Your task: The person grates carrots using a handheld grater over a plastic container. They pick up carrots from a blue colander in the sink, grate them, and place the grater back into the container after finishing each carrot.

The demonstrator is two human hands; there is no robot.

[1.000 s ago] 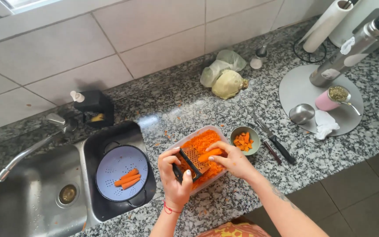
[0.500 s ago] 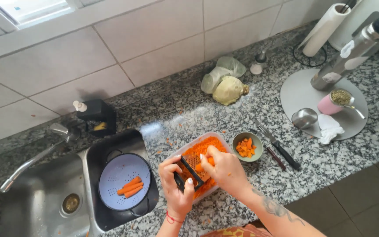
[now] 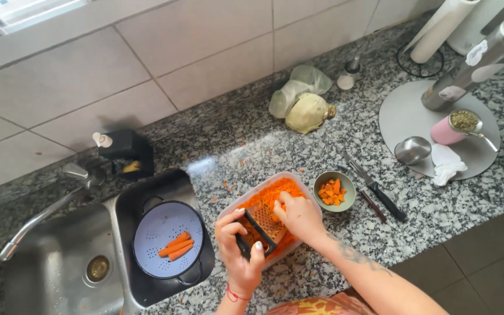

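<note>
Two hands at lower centre: left hand (image 3: 241, 252) gripping grater (image 3: 259, 226) over tub (image 3: 227, 211) of grated carrot; right hand (image 3: 298, 216) closed, pressing on grater, carrot piece hidden.

My speckled grey granite counter (image 3: 234, 140) runs from the steel sink (image 3: 53, 274) on the left to the far right. Near me, at its middle, sits a clear plastic tub of grated orange carrot (image 3: 275, 195). Just right of the tub stands a small green bowl of carrot chunks (image 3: 334, 191), and right of that lie a black-handled knife (image 3: 380, 195) and a second dark utensil (image 3: 368, 204). Far from me, by the tiled wall, rests a pale cabbage on its loose bag (image 3: 305, 105). On the right lies a round grey disc-shaped base (image 3: 403, 114). Left, behind the sink, stands a black box-shaped holder (image 3: 128, 150).
</note>
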